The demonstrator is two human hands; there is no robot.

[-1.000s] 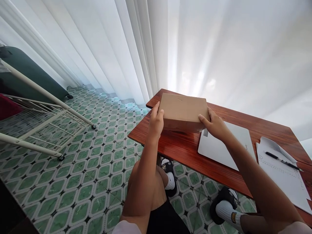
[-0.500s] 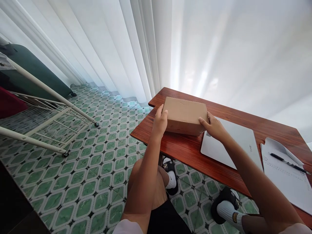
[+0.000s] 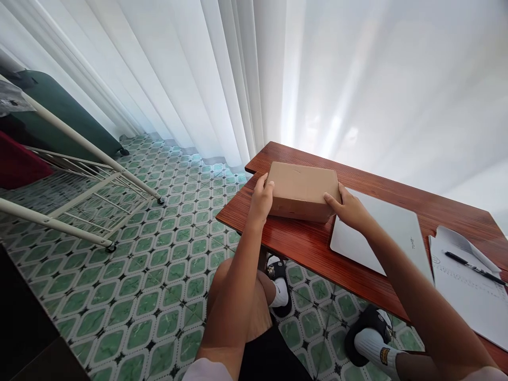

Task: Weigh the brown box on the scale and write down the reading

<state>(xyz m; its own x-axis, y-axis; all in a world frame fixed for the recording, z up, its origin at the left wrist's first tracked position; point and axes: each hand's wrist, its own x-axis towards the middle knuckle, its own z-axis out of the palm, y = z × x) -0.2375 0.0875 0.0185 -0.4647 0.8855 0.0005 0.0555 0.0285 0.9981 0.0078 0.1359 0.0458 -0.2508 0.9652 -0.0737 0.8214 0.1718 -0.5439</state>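
A closed brown cardboard box (image 3: pixel 304 182) rests at the left part of the reddish wooden table (image 3: pixel 289 233). My left hand (image 3: pixel 262 200) grips its left end, thumb at the top edge and the other fingers mostly hidden behind the side. On the opposite end my right hand (image 3: pixel 349 206) holds the box, with the thumb on the near top corner and the fingers round the right side. Just right of the box, partly under my right forearm, lies a flat silver laptop (image 3: pixel 389 225) with its lid down.
Papers (image 3: pixel 468 291) with a black pen (image 3: pixel 472 267) lie at the table's right. White curtains (image 3: pixel 357 79) hang behind. A white wheeled rack (image 3: pixel 91 153) and a dark green suitcase-like case (image 3: pixel 67 116) stand left on the tiled floor (image 3: pixel 166 286).
The view has shifted slightly, so the table and laptop appear a little further right. Both hands keep their grip on the box, which has slid slightly left, away from the laptop.
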